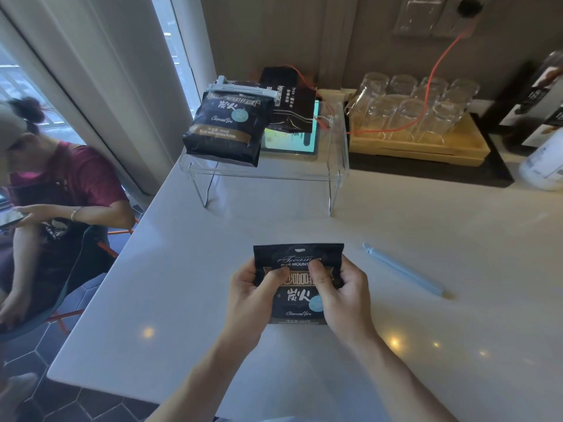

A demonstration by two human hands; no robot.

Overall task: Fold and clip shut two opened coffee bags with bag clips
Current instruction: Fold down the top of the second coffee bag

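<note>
A black coffee bag [297, 301] stands upright on the white counter, held from both sides. My left hand [253, 295] grips its left edge and my right hand [344, 295] grips its right edge, thumbs pressed on the front near the top. Its top flap is unfolded and upright. A light blue bag clip [402, 268] lies on the counter to the right of the bag, apart from my hands. A second black coffee bag [227, 126] lies on the clear acrylic riser [338, 175], its folded top held by a pale blue clip [242, 88].
A third dark bag [291, 108] and a tablet [291, 141] sit on the riser. A wooden tray [426, 147] of upturned glasses stands at the back right, with an orange cable over it. A white bottle [545, 166] is far right. A seated person [58, 208] is at left.
</note>
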